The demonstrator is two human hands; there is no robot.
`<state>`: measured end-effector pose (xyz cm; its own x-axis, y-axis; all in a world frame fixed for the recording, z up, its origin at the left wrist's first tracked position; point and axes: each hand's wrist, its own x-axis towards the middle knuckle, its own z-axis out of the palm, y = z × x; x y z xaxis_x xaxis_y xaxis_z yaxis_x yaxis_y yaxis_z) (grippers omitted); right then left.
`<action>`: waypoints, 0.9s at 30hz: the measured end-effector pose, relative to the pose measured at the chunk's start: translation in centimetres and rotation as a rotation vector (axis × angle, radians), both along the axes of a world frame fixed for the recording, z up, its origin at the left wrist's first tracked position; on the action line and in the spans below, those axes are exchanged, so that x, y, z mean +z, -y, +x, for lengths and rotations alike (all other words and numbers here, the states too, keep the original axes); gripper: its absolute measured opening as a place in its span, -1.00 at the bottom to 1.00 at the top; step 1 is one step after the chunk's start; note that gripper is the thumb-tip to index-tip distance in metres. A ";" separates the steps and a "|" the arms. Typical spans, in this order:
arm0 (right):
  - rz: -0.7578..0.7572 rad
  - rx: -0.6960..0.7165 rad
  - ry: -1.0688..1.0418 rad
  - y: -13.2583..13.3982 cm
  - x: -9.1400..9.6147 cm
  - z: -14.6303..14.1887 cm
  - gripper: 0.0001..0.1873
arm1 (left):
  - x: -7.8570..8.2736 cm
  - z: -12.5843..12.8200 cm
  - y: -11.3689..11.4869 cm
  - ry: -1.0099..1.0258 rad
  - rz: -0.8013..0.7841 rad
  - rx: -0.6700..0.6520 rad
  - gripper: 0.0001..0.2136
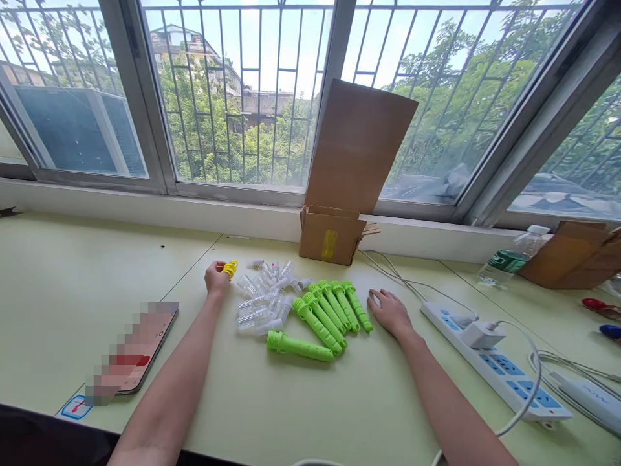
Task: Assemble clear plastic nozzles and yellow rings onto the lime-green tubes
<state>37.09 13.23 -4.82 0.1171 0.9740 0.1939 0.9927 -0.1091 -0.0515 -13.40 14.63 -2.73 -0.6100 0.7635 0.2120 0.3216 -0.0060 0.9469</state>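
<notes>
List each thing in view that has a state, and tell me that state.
Left hand: closed on yellow rings
Right hand: palm down, holding nothing
Green tubes: lying down
Clear plastic pieces: loosely jumbled
Cardboard box: standing, top open
Phone: face up, screen lit
Bottle: capped
Blue-socket power strip: plugs inserted

Bright daylight comes through wide, grey-framed glass windows, the pale sky nearly washed out. The tall brown cardboard flap against them looks shaded; the smooth, pale green tabletop is evenly lit. Wide-angle distortion tilts and stretches the edges. Blocky pixelation masks much of the flat, dark-edged phone; small transparent plastic pieces blend together.
</notes>
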 end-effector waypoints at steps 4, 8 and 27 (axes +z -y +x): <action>0.002 0.005 -0.002 -0.1 0.0 0.1 -0.50 | 0.3 -0.6 0.5 -0.207 -0.133 0.081 -0.88; 0.005 0.004 -0.003 -0.1 -0.1 0.0 -0.49 | 0.5 -0.5 1.0 -0.385 -0.242 0.072 -0.88; 0.008 0.004 -0.007 -0.1 0.2 -0.1 -0.50 | 1.7 -0.7 1.9 -0.587 -0.399 0.027 -0.84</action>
<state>37.03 13.30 -4.61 0.1144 0.9729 0.2009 0.9927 -0.1044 -0.0597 -14.12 12.69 -1.00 -0.5003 0.8376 0.2193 0.7748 0.3200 0.5453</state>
